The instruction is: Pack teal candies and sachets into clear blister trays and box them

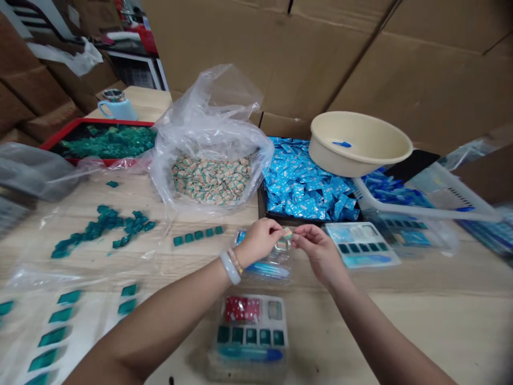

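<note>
Between the fingertips of my left hand [259, 241] and my right hand [316, 251] is a small beige-and-green striped square piece [287, 233]. Both hands are pinched closed on it. Beneath them lies a clear plastic tray [286, 261], partly hidden by my left hand, with a blue pen-shaped tool [266, 269] along its front. Nearer to me stands a stack of clear trays [249, 369]; its top one carries a red spotted packet [242, 309], several teal squares [251, 336] and a blue pen-shaped tool [250, 353]. A filled tray [363, 245] sits right of my right hand.
Behind the hands are a plastic bag [160, 182] of striped pieces, blue packets [308, 184], a cream basin [360, 155] and a white basket [425, 209]. Teal pieces [100, 227] lie on the left. A red-rimmed tray [60, 135] and a blue mug [122, 109] stand farther back.
</note>
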### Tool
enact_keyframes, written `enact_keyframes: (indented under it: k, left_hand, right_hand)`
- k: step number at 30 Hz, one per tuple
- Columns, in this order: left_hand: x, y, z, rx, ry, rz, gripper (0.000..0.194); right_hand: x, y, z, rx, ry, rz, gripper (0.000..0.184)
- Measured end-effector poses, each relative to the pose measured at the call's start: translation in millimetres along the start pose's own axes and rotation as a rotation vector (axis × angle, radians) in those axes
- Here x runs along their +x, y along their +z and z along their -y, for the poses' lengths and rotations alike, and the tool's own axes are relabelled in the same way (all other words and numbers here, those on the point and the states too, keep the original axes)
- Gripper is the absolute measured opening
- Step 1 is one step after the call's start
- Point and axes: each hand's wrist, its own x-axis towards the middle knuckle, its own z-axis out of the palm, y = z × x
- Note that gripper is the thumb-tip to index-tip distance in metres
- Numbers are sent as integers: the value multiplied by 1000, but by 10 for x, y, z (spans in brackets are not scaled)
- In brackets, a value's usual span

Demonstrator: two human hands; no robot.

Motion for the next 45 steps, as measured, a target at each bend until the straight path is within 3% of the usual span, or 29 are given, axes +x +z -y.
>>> enact_keyframes:
  k: [3, 9, 13, 19, 23, 27, 32, 36, 39, 41, 43, 45]
  left_hand:
    - [82, -30, -22, 195, 55, 113, 21]
    - [167, -75, -40, 507, 113, 281, 18]
    - [167, 26, 20, 578, 135, 233, 21]
    - [127, 118, 47, 605, 154, 159, 16]
    - [32, 40, 46, 544, 189, 128, 17]
    - [-115, -41, 59, 550, 350, 168, 20]
    - [-172, -17, 107, 565, 433, 216, 24]
    - [-192, -6, 112, 587, 454, 207, 26]
    - [-221, -81, 116, 494, 458, 190, 24]
    - [-193, -188, 122, 321, 414, 99, 25]
    - [-94, -353, 109, 55, 270, -67, 30]
    - [53, -595, 52, -292, 56, -184, 40]
  right_hand:
    - [20, -65, -9, -192, -7, 63, 26]
    - [206, -116, -47, -561, 15, 289, 13]
    - [276, -85, -36, -704, 10, 327, 6]
    - [321, -33, -32, -1099, -163, 297, 10]
    - [333, -38, -53, -1155, -220, 353, 10]
    - [325, -52, -42, -1149, -205, 350, 13]
    - [328, -31, -87, -1139, -146, 326, 12]
    - [304, -59, -56, -1135, -181, 282, 12]
    - [287, -67, 186, -1035, -267, 202, 10]
    - [334, 28, 438, -992, -353, 128, 11]
    - [455, 264, 694, -999, -456, 37, 18]
    - [621, 635, 885, -1010, -603, -40, 25]
